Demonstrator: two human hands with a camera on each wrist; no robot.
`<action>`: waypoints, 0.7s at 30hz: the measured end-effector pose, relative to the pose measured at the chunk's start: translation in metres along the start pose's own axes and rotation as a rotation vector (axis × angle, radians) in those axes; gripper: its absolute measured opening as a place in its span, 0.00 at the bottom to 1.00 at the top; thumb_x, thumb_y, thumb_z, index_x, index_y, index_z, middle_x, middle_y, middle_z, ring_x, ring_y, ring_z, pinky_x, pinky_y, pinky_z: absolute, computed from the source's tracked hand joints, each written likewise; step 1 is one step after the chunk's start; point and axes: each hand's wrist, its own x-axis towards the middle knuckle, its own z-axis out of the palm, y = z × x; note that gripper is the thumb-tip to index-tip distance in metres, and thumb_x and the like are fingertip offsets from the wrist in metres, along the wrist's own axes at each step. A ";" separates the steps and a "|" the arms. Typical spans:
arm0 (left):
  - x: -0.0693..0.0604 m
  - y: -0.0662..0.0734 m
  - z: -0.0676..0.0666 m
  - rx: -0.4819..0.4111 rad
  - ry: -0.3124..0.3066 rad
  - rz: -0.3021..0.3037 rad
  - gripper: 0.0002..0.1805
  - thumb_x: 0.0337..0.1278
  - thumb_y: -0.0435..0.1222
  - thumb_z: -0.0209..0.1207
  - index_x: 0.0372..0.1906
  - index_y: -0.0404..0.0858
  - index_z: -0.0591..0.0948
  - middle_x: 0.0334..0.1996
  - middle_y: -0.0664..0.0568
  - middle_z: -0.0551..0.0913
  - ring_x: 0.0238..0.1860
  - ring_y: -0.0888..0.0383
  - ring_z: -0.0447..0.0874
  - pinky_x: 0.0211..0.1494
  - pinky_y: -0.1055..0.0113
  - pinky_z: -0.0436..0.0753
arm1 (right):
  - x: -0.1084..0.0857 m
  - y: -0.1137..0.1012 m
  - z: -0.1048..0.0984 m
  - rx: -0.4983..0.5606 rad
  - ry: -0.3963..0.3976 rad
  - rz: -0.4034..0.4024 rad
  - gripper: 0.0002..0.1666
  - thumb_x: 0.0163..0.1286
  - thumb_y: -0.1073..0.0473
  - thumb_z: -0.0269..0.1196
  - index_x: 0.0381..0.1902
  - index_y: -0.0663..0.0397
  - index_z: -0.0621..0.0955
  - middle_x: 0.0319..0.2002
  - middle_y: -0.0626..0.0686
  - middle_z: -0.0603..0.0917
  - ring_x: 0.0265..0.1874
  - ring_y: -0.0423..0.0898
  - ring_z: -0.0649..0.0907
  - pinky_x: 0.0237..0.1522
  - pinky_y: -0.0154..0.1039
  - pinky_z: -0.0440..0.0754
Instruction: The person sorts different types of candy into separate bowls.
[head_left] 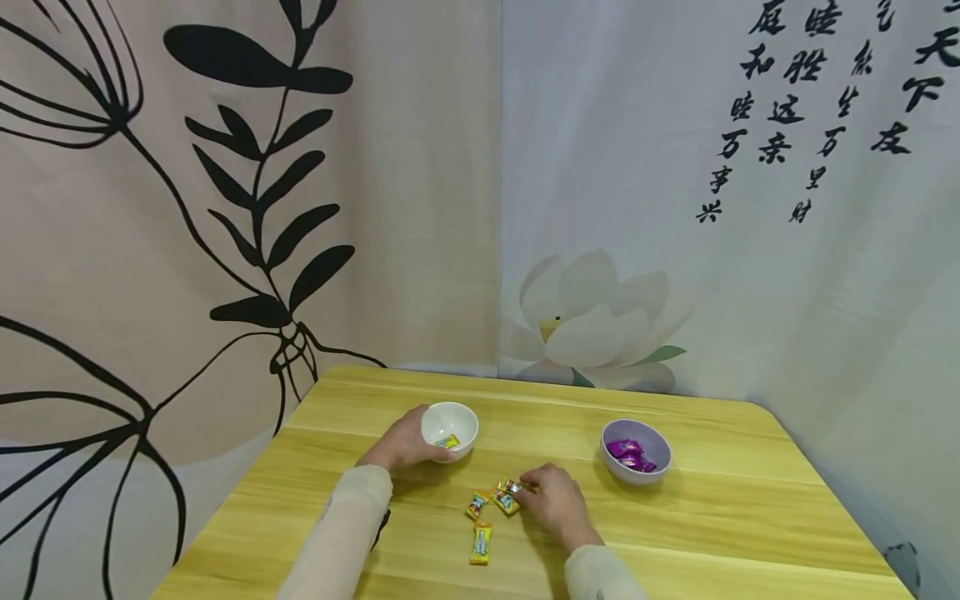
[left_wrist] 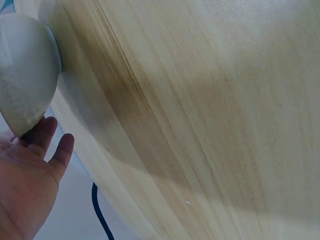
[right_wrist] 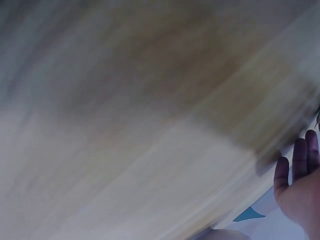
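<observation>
Your left hand [head_left: 405, 442] grips the white bowl [head_left: 457, 421] by its side, the thumb near the rim on the near side and the other fingers [left_wrist: 45, 134] round the outside; the little finger stands apart from the bowl. A yellow-wrapped candy [head_left: 447, 442] lies inside it. The bowl is on the left half of the tabletop [head_left: 720, 500], toward the far edge.

Your right hand [head_left: 557, 502] reaches down at the small group of candies in front of you. Its fingers [right_wrist: 300, 157] are bent, with thumb and forefinger close together at the topmost candy [head_left: 512, 487]; you can't tell from here whether they pinch it. Just below that one lies a second candy [head_left: 506, 502], a third [head_left: 477, 505] is to its left, and a fourth [head_left: 481, 544] lies nearer you, apart from the others.

To the right of your right hand stands a pale purple bowl [head_left: 660, 447] holding purple-wrapped candies [head_left: 630, 454]. Behind the tabletop hangs a printed cloth [head_left: 420, 208].
</observation>
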 end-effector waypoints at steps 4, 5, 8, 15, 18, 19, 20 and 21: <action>0.001 0.000 0.001 0.011 0.001 -0.007 0.53 0.32 0.47 0.82 0.67 0.36 0.69 0.56 0.47 0.78 0.54 0.49 0.77 0.58 0.48 0.76 | 0.001 0.001 -0.002 0.000 -0.010 -0.006 0.16 0.60 0.53 0.72 0.42 0.57 0.88 0.40 0.53 0.84 0.42 0.55 0.81 0.48 0.57 0.77; 0.001 -0.001 0.001 0.012 0.002 -0.006 0.53 0.32 0.47 0.82 0.67 0.36 0.69 0.55 0.46 0.78 0.54 0.49 0.77 0.58 0.48 0.76 | 0.001 0.001 -0.002 -0.005 -0.011 -0.004 0.16 0.60 0.53 0.72 0.43 0.57 0.88 0.40 0.53 0.84 0.42 0.55 0.81 0.48 0.57 0.77; 0.002 -0.002 0.002 0.017 0.002 -0.006 0.52 0.32 0.47 0.82 0.67 0.36 0.69 0.55 0.47 0.78 0.54 0.49 0.78 0.58 0.48 0.76 | 0.001 0.001 -0.002 -0.026 -0.016 0.000 0.16 0.60 0.52 0.72 0.43 0.56 0.88 0.40 0.53 0.83 0.43 0.55 0.81 0.48 0.58 0.77; 0.002 -0.002 0.003 0.020 0.009 -0.004 0.53 0.31 0.47 0.82 0.67 0.36 0.69 0.55 0.47 0.77 0.53 0.49 0.77 0.57 0.48 0.76 | 0.001 0.004 0.002 -0.095 -0.024 -0.021 0.16 0.58 0.51 0.73 0.42 0.52 0.88 0.41 0.52 0.83 0.43 0.54 0.81 0.45 0.56 0.77; 0.002 -0.002 0.003 0.015 0.010 -0.009 0.53 0.31 0.47 0.82 0.67 0.36 0.69 0.55 0.47 0.77 0.53 0.49 0.77 0.58 0.48 0.76 | 0.001 0.005 0.003 -0.102 -0.020 -0.030 0.15 0.58 0.52 0.73 0.42 0.52 0.88 0.41 0.52 0.82 0.43 0.55 0.80 0.44 0.55 0.76; 0.002 -0.001 0.003 0.013 0.011 -0.011 0.53 0.31 0.47 0.82 0.67 0.36 0.69 0.55 0.47 0.77 0.53 0.49 0.77 0.58 0.48 0.76 | 0.001 0.005 0.003 -0.101 -0.018 -0.034 0.15 0.58 0.52 0.74 0.41 0.52 0.88 0.41 0.52 0.82 0.43 0.55 0.80 0.44 0.55 0.77; 0.002 -0.002 0.003 0.013 0.010 -0.011 0.53 0.31 0.47 0.82 0.67 0.36 0.69 0.55 0.47 0.77 0.54 0.49 0.77 0.58 0.48 0.76 | 0.001 0.005 0.003 -0.099 -0.017 -0.036 0.15 0.58 0.52 0.73 0.41 0.52 0.88 0.41 0.52 0.82 0.43 0.54 0.80 0.44 0.55 0.76; 0.002 -0.002 0.002 0.012 0.010 -0.011 0.53 0.31 0.47 0.82 0.67 0.36 0.69 0.55 0.46 0.77 0.54 0.49 0.77 0.58 0.47 0.76 | 0.001 0.005 0.003 -0.099 -0.014 -0.040 0.15 0.58 0.52 0.74 0.41 0.52 0.88 0.40 0.52 0.82 0.42 0.54 0.80 0.44 0.55 0.77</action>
